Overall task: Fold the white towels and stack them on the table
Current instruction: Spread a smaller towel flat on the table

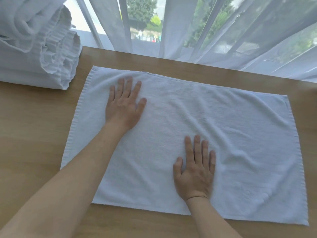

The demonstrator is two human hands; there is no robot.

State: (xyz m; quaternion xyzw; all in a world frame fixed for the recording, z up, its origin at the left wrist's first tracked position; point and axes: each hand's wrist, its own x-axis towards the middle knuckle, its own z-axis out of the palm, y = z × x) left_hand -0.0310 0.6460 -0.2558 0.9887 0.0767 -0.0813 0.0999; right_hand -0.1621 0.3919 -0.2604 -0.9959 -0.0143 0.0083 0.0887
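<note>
A white towel (pixel 231 134) lies spread flat on a wooden table (pixel 34 126), with the left hand (pixel 124 105) and right hand (pixel 195 170) pressing palm-down on it, fingers straight and slightly apart, beside a pile of towels (pixel 34 54).

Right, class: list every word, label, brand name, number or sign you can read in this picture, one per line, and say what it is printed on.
None: no text can be read anywhere in the picture.
The spread towel has a small tab at its far right corner; nothing on it is legible.
The towel stack, table and curtain show no print.
Coloured shapes outside the window are too blurred to read.
</note>
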